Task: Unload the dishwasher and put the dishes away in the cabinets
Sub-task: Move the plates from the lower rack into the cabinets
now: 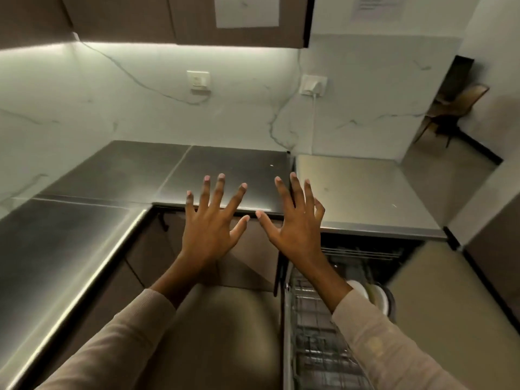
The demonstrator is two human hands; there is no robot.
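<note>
Head view showed our left hand [209, 220] and right hand [295, 223] both spread flat and empty, raised side by side over the counter [233, 170] edge. What we had to unload lay below and to the right: the rack [315, 327] stood pulled out of the dishwasher [363, 250], with white plates [377, 296] on edge just beside our right forearm. We judged the right hand nearer; it would have to drop down and back toward us to reach them.
</note>
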